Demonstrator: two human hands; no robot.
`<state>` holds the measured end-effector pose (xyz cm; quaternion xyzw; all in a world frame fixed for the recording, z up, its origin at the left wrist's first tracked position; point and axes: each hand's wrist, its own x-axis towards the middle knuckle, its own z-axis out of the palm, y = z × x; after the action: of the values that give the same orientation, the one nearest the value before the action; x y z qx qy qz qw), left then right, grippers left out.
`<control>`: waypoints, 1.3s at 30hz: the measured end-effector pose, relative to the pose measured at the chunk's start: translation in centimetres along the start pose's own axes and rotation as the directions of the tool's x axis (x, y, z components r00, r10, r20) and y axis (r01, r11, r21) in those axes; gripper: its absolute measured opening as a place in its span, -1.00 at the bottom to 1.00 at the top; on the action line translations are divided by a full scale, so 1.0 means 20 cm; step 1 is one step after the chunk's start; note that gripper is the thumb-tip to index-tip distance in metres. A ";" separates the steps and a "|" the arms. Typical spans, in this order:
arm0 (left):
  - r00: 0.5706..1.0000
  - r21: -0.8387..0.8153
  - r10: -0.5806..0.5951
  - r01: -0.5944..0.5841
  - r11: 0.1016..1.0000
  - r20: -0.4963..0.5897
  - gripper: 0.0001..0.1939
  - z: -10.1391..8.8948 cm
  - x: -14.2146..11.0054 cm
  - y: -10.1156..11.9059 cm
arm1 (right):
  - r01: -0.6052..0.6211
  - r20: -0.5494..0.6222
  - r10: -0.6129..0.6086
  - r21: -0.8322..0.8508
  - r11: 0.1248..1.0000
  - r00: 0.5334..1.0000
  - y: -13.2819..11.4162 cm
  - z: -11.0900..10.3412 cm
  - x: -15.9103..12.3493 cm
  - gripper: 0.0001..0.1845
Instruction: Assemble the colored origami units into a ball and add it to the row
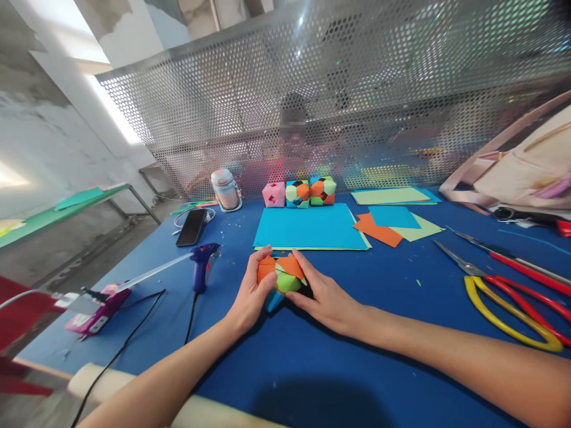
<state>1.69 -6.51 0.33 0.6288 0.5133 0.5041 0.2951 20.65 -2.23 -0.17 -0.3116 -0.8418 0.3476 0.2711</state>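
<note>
Both hands hold a folded paper cube (289, 279) in orange, green and blue, low over the blue table. My left hand (254, 291) grips its left side, thumb on the orange face. From the right, my right hand (323, 294) closes on it, fingertips at the top edge and thumb at the green part. The underside and far side of the cube are hidden. Just beyond the hands lies a stack of blue paper sheets (310, 226). Behind that stand a pink paper cube (273, 194) and two multicoloured ones (297, 194).
A glue gun (203, 267) and power strip (98, 309) with cords lie left, near a phone (191, 227) and a cup (226, 190). Coloured paper squares (379, 232), scissors (499, 297) and a bag (526, 160) are right. A perforated metal screen (250, 119) stands behind.
</note>
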 end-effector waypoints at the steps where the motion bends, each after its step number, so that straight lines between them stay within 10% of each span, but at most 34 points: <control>1: 0.999 0.000 0.033 -0.033 0.999 0.038 -0.37 -0.01 0.00 0.00 | -0.015 0.002 0.015 0.008 1.000 1.000 0.00 0.00 0.00 -0.13; 12: 0.960 0.215 0.224 -0.257 0.942 0.167 -0.27 -0.04 0.03 -0.01 | 0.014 -0.032 -0.012 0.051 0.999 0.999 0.00 -0.02 0.01 -0.13; 25: 0.985 -0.046 -0.147 0.152 0.987 0.087 -0.34 -0.05 0.08 0.13 | 0.073 0.099 -0.072 -0.006 0.997 0.993 -0.06 -0.15 0.02 -0.18; 39: 0.835 -0.438 -0.496 0.548 0.713 0.238 -0.59 -0.05 0.15 0.30 | 0.136 0.104 -0.136 -0.001 0.991 0.985 -0.06 -0.23 0.03 -0.08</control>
<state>2.75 -5.63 7.01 0.3872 0.5092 0.4798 0.6005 22.98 -0.54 3.66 -0.2360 -0.8754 0.3406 0.2489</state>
